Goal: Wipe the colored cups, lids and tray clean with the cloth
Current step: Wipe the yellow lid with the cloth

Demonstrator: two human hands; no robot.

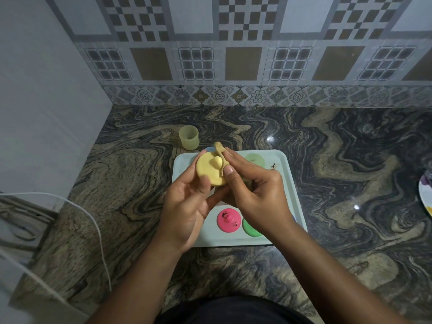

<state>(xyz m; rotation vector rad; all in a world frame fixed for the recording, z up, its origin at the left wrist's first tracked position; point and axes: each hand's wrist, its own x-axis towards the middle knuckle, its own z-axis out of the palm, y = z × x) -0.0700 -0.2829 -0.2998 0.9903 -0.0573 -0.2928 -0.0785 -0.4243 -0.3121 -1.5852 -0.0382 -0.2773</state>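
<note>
Counter (350,160), marbled, with the tray (288,183) at centre. Left hand (187,206) is above the tray, fingers and thumb curled round the rim of the yellow lid (210,171), knob side up and tilted toward the camera. Right hand (254,195) meets it from the right. Thumb and forefinger pinch the cloth (218,146) against the lid just beside the knob; the rest of the cloth is mostly hidden in the palm. Yellow cup (189,137) is upright on the counter, just beyond the tray's far left corner. Pink lid (228,220) is near the tray's near edge, with dark specks round its knob. Green lid (251,226) is just beside it, half under the right wrist. Dark smear (273,166) is on the tray's far right.

Step judged: wiping the yellow lid. To do it well, hold by the rim only so the top stays reachable. Work the cloth round the knob base, where dirt likely lodges. Turn the lid with the left fingers, not the cloth hand, then flip it for the underside. Pink lid and smear look not yet wiped.
</note>
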